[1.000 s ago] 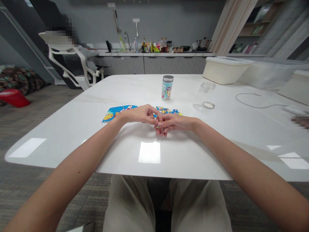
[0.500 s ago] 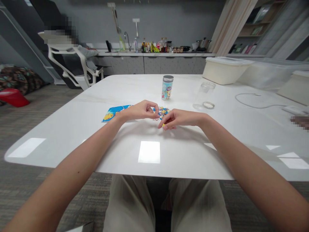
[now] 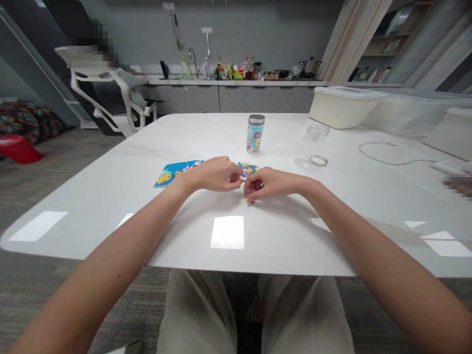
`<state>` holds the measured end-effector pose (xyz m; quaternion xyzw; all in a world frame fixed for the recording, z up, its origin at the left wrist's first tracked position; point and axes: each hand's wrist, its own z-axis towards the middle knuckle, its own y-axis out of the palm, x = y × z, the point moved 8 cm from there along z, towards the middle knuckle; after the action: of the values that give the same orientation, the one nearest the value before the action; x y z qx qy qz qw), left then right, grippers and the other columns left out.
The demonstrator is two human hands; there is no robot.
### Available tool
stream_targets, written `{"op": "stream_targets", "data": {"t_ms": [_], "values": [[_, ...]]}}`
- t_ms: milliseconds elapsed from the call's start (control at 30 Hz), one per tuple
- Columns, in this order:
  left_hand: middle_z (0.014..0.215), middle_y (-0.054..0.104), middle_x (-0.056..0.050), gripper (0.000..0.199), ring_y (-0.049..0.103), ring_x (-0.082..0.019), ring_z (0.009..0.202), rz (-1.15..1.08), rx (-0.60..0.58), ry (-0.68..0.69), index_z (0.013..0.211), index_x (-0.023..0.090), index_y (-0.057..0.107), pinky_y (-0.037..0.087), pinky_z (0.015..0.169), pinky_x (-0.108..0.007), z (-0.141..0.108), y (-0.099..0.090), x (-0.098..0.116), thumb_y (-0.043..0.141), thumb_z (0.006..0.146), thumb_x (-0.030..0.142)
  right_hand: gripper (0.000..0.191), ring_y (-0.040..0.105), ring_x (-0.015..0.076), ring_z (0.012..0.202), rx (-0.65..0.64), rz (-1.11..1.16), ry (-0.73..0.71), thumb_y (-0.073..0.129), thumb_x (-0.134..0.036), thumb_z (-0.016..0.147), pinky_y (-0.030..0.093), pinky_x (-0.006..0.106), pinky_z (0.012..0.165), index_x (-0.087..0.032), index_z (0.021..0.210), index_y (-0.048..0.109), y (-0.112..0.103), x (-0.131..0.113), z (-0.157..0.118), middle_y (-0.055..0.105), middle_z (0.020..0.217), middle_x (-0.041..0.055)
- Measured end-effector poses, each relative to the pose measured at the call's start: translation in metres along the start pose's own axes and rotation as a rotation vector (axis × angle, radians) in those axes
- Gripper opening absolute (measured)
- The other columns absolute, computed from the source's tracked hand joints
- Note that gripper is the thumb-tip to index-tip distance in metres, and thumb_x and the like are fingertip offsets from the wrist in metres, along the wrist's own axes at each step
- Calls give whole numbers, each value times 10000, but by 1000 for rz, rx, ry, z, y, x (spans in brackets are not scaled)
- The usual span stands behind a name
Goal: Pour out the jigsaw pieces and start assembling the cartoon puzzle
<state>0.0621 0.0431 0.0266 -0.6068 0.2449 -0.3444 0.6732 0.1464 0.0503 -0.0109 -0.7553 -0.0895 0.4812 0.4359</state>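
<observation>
My left hand (image 3: pixel 220 174) is closed, its thumb and fingers curled together beside a pile of small jigsaw puzzle pieces (image 3: pixel 248 167). Whatever it may hold is hidden. At the near side of the pile, my right hand (image 3: pixel 268 182) bends down with a small yellow puzzle piece (image 3: pixel 250 200) at its fingertips, close to the table surface. The two hands almost meet in front of the pile and cover part of it. Partly behind my left hand lies a blue picture sheet (image 3: pixel 173 172) with yellow cartoon figures.
A cartoon-printed can (image 3: pixel 255 133) with a metal lid stands beyond the pile. To its right are a clear jar (image 3: pixel 315 140) and a ring-shaped lid (image 3: pixel 318 161). Lidded bins (image 3: pixel 344 108) and a white cable (image 3: pixel 391 160) lie farther right. A person sits in a chair (image 3: pixel 110 93) at back left.
My right hand has lowered slightly, bringing the yellow piece nearer to me. My left hand has moved slightly down, its fingers curling in more.
</observation>
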Motion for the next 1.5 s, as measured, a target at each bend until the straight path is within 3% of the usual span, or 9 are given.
{"op": "stream_targets", "data": {"t_ms": [200,300,467,667,833,933,1100,1333,1500], "values": [[576,559,13,269,489,-126,559,-4,-88,-8,716,200,661,304,576,-244,1,15,1,584,819,436,217,492,131,626,172,-188,59,527,-324,833,326,259,591,-170,816,679,-27,9,-8,630,716,19],[640,582,19,312,519,-124,599,-115,-140,35,835,217,698,339,607,-238,2,22,9,635,802,522,187,493,131,617,169,-316,117,530,-273,817,320,257,590,-174,826,689,-31,18,-10,618,692,17],[688,622,14,189,570,-129,692,-210,-204,59,937,247,723,379,691,-236,3,28,19,632,849,386,181,519,141,646,91,-290,130,603,-318,777,337,254,597,-191,871,692,-27,20,-13,629,719,12],[602,586,35,177,515,-101,563,-278,-246,81,952,242,734,380,634,-217,4,28,24,587,855,269,145,529,146,649,104,-284,166,617,-288,766,350,257,598,-196,862,676,-33,26,-14,639,733,16],[714,644,-6,298,579,-141,655,-47,-138,20,1151,238,651,404,674,-246,6,28,11,519,899,327,166,549,150,642,114,-285,205,614,-249,766,367,255,603,-196,915,664,-36,34,-14,639,736,16],[778,675,-39,369,611,-172,716,110,-131,-16,1263,261,590,416,669,-259,5,30,5,456,934,364,181,555,156,673,125,-314,209,606,-220,763,375,252,611,-195,932,664,-38,37,-15,645,774,28],[862,712,-31,349,640,-180,788,136,-178,2,1235,330,623,437,722,-272,4,34,6,420,953,362,230,550,157,703,142,-329,162,573,-139,741,377,248,625,-196,938,676,-36,35,-12,648,825,43],[876,707,-54,341,649,-196,786,164,-170,-20,1181,301,649,448,716,-291,4,35,1,421,939,379,184,535,159,712,165,-319,36,603,-323,800,365,255,630,-182,910,648,-27,19,-7,644,841,52],[890,703,-65,329,644,-190,768,209,-178,-59,1163,278,648,441,699,-278,4,34,-1,433,931,369,191,532,150,688,138,-316,16,602,-355,802,370,259,625,-181,871,640,-24,15,-9,626,799,38]]}}
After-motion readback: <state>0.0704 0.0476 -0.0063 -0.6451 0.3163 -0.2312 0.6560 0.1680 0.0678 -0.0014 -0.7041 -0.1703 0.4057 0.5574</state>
